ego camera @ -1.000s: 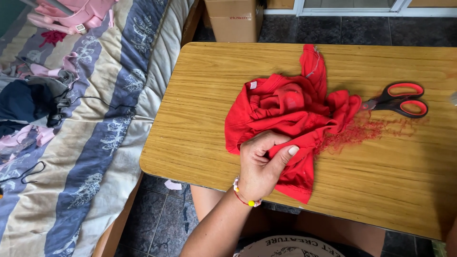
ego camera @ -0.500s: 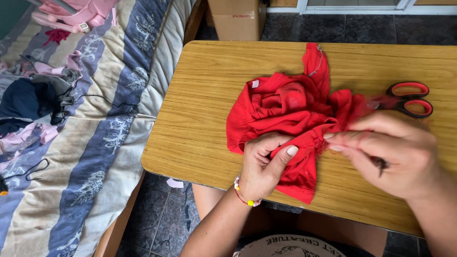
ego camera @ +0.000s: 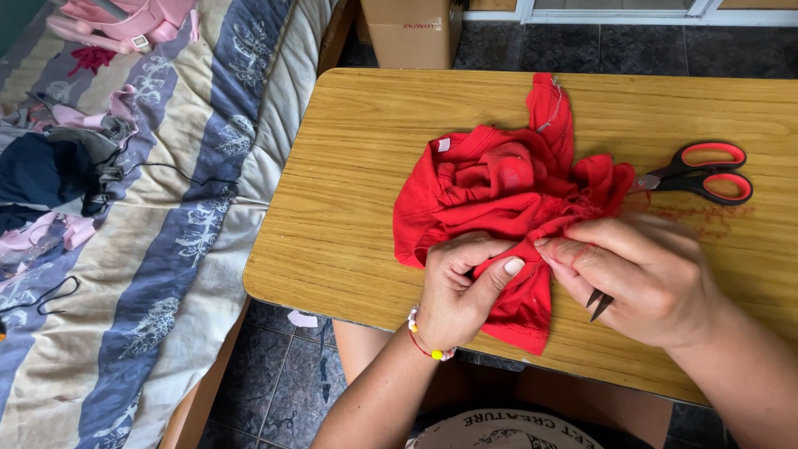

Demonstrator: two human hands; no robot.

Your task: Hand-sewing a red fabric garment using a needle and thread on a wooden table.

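A crumpled red garment (ego camera: 499,191) lies in the middle of the wooden table (ego camera: 357,166). My left hand (ego camera: 461,287) grips its near edge, thumb pressed on the fabric; a beaded bracelet is on the wrist. My right hand (ego camera: 640,274) rests just to the right of it, fingertips pinching the same red fold. Two dark pointed tips of a small tool (ego camera: 598,304) stick out under the right palm. Red-and-black scissors (ego camera: 702,173) lie shut on the table beyond my right hand, touched by neither hand.
Red thread fluff (ego camera: 706,212) is scattered on the table near the scissors. A bed with a striped cover (ego camera: 166,249) stands on the left, with dark clothes (ego camera: 50,170) and pink clothes (ego camera: 125,17) on it. A cardboard box (ego camera: 411,29) sits on the tiled floor behind the table.
My right hand has come in from the right and settled on the red fold beside my left hand. The left hand keeps its grip; garment and scissors have not moved.
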